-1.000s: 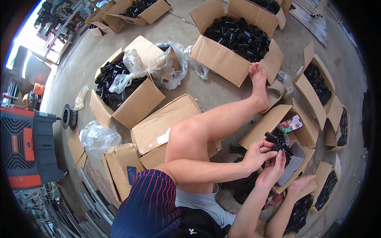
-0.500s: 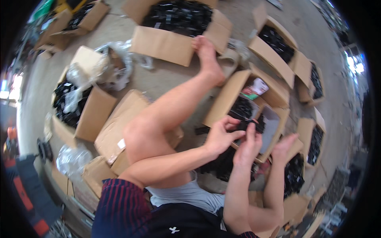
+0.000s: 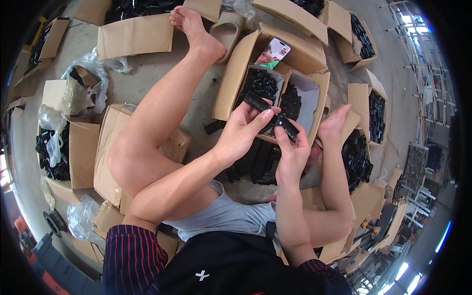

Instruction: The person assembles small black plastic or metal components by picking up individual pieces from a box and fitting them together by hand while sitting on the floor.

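- Concrete floor point(image 3: 147, 78) spreads under many open cardboard boxes of black parts.
- Left hand point(image 3: 241, 130) has its grip closed on a black rectangular part point(image 3: 256, 102), fingers wrapped over it.
- Right hand point(image 3: 291, 150) pinches a second black part point(image 3: 285, 126); both pieces meet above the divided box point(image 3: 314, 93).
- A phone point(image 3: 273, 51) leans in that box.

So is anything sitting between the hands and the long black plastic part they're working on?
Nothing visible does. The left hand already grips one end of the long black plastic part and the right hand pinches the other end with its fingers, above the open cardboard box of black parts.
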`<state>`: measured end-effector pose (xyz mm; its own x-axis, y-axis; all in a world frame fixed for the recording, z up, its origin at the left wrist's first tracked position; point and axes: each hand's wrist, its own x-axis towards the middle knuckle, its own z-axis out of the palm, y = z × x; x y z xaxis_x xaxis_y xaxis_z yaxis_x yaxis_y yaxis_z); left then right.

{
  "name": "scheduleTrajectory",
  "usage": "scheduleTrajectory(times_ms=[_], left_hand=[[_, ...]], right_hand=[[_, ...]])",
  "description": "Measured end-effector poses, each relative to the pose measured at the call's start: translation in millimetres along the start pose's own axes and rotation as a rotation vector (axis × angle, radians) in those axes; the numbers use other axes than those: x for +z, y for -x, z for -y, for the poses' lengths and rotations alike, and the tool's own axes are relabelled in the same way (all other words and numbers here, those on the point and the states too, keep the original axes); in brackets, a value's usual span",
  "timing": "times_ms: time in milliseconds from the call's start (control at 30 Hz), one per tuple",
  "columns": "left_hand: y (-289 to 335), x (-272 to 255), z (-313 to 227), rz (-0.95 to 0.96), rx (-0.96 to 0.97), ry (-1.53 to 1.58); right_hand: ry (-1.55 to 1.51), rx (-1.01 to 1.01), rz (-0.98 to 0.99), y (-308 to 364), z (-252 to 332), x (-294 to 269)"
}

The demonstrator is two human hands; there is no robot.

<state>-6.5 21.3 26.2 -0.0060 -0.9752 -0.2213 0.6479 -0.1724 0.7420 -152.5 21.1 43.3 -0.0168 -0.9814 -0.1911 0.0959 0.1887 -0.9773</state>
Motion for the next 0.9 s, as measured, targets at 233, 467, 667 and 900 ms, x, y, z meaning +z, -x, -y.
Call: scheduleTrajectory(times_ms=[233, 467, 667, 900], left_hand=[[-0.8, -13.6, -29.4, -0.106, 0.200, -0.597], [-3.6, -11.2, -41.6, -0.119, 0.408, -1.096], [-2.4, -7.6, -35.5, -0.038, 0.303, -0.999], [-3.5, -5.3, -38.1, 0.037, 0.233, -0.942]], right_hand=[[0.572, 0.112, -0.022, -1.8, -20.0, -118.9], [1.238, -0.006, 0.253, 32.2, -52.9, -162.7], [1.391, -0.234, 0.298, 3.9, -69.0, -179.0], [1.517, -0.286, 0.454, -2.7, -78.0, -181.1]])
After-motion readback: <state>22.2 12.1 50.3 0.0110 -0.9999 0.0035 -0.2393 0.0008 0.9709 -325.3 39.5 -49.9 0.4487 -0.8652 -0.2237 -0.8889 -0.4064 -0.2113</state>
